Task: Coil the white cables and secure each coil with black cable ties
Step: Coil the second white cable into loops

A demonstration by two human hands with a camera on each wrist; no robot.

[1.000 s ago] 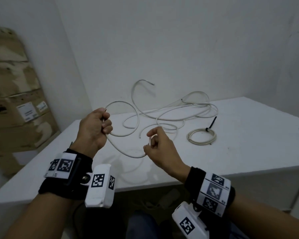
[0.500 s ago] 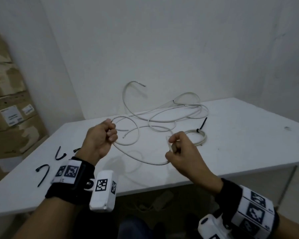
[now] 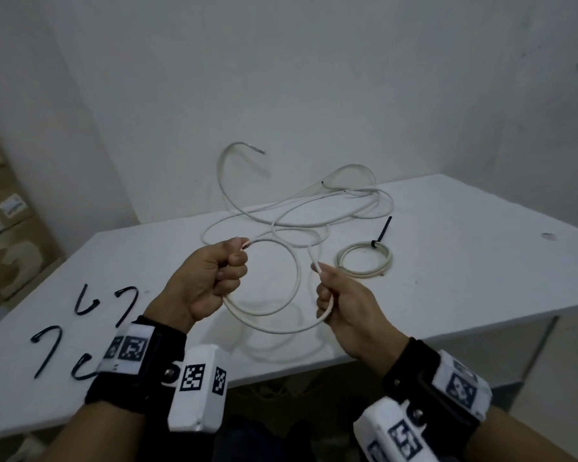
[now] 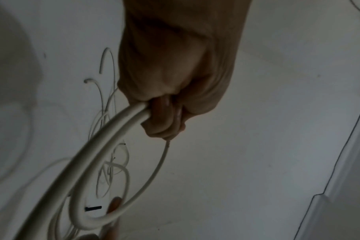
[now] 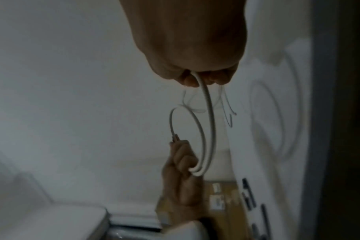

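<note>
- The left hand [image 3: 211,281] is a closed fist above the near part of the white table [image 3: 464,261], fingers wrapped round two strands of the white cable [image 3: 294,271]; a cable end pokes out at the top of the fist.
- From under that fist a loop sags across to the right hand [image 3: 341,301], which pinches the cable between thumb and fingers, the cable running on upward from the pinch.
- Beyond both grips, the rest of the cable sprawls in loose curves towards the wall, one end arching up off the table.
- Just past the right hand lies a finished coil [image 3: 364,263], flat, bound by a black cable tie [image 3: 381,233] whose tail points away.
- Left of the left wrist, loose black ties [image 3: 127,301] lie curled on the table.
- Cardboard boxes [image 3: 10,241] stand further left.
</note>
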